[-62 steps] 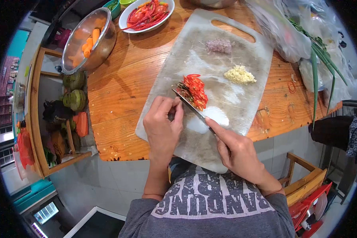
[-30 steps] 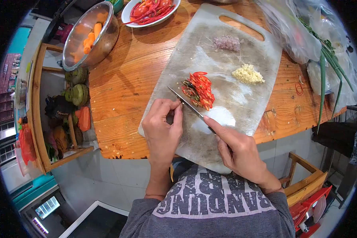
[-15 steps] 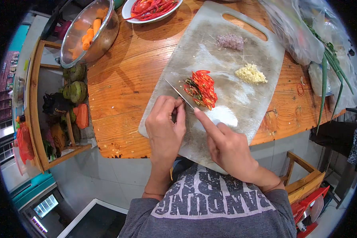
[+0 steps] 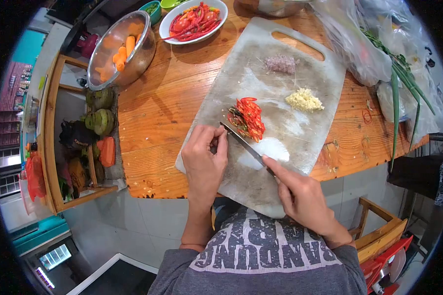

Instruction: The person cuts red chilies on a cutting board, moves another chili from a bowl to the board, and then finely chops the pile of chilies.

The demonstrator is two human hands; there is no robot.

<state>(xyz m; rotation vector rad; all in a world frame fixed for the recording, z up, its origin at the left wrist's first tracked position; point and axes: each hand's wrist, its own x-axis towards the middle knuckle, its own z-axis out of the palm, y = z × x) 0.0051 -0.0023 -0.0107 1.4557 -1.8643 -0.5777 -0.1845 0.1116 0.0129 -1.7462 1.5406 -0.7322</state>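
My right hand (image 4: 300,196) is closed round the handle of a knife (image 4: 246,146), its blade slanting up and left over the cutting board (image 4: 231,184). The blade's tip is beside the fingertips of my left hand (image 4: 204,155). Those fingers are pinched together at the board's left side; what they hold, if anything, is hidden. Just above the blade lies a pile of sliced red chili (image 4: 251,119), with darker pieces on its left. Minced garlic (image 4: 305,100) sits to the right, and chopped shallot (image 4: 280,64) lies near the board's handle slot.
A metal bowl with carrots (image 4: 120,56) and a white plate of red chilies (image 4: 192,22) stand at the upper left. Plastic bags (image 4: 364,54) and green onions (image 4: 403,78) lie at the right. Left of the table is a wooden rack (image 4: 51,142) with vegetables.
My right hand has moved right and down with the knife, so more of the blade shows. My left hand stays pinched in nearly the same place. The view has shifted slightly.
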